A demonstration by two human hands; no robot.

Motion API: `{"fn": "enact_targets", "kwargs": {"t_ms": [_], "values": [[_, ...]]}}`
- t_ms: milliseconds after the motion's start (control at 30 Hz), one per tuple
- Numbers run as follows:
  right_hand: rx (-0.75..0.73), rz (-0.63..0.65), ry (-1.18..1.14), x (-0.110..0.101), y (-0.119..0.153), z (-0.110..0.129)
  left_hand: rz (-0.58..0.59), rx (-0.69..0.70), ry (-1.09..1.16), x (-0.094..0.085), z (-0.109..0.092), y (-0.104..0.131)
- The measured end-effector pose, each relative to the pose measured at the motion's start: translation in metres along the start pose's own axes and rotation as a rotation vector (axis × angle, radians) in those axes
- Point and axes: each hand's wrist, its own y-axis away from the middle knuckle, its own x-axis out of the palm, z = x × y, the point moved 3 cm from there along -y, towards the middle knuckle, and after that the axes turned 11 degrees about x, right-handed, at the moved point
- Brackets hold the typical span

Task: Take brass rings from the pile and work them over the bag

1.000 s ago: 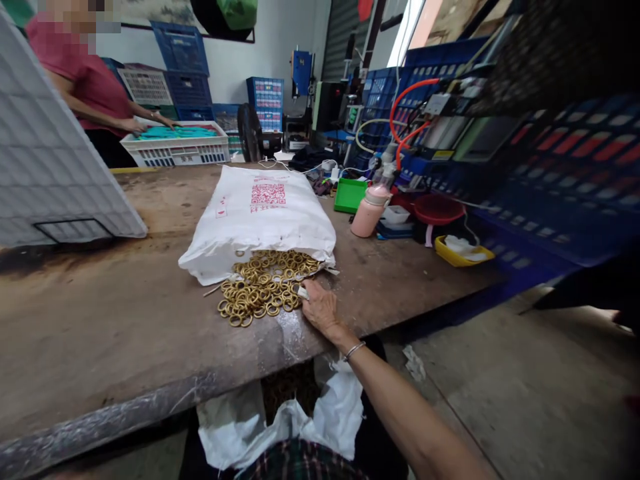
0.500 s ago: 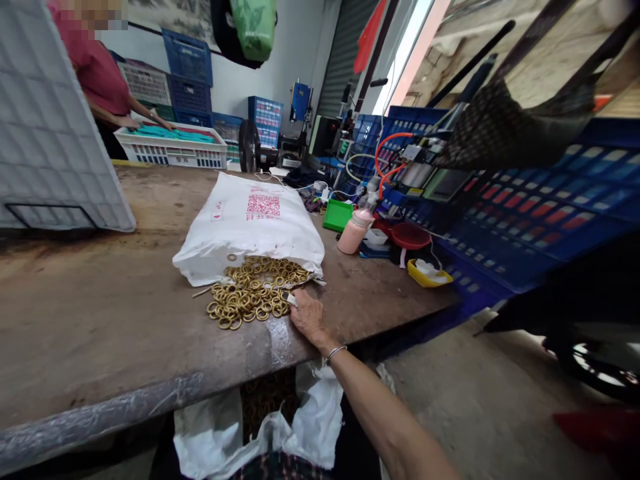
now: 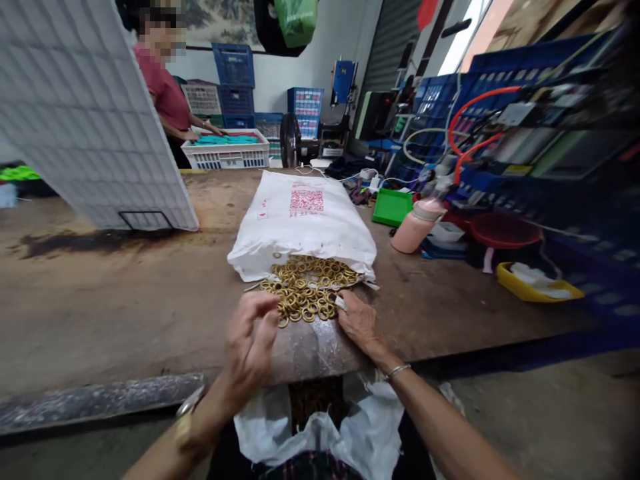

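Observation:
A white sack (image 3: 305,220) with red print lies on the wooden table, its mouth facing me. Gold-coloured rings (image 3: 305,293) spill out of it in a loose pile. My left hand (image 3: 253,333) is raised at the left edge of the pile, its fingers curled and a little blurred; whether it holds a ring cannot be made out. On the right edge of the pile rests my right hand (image 3: 356,317), fingers bent against the rings, with a white wrap on one finger. Below the table edge, an open white bag (image 3: 350,420) on my lap holds more rings in shadow.
A white grid panel (image 3: 110,120) stands on the left of the table (image 3: 150,313). A pink bottle (image 3: 415,227), green tray (image 3: 391,207) and yellow dish (image 3: 535,287) are at the right. A person (image 3: 170,100) works over a white crate (image 3: 230,157).
My left hand has come into view beside the rings. My right hand stays at the pile's right edge. The camera view has turned left.

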Motion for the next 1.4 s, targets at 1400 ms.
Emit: {"fn": "enact_targets", "kwargs": {"t_ms": [1400], "values": [[0.014,-0.018,-0.008,0.003,-0.005,-0.003,0.596,0.142,-0.389,0.091,0.078,-0.009]]}}
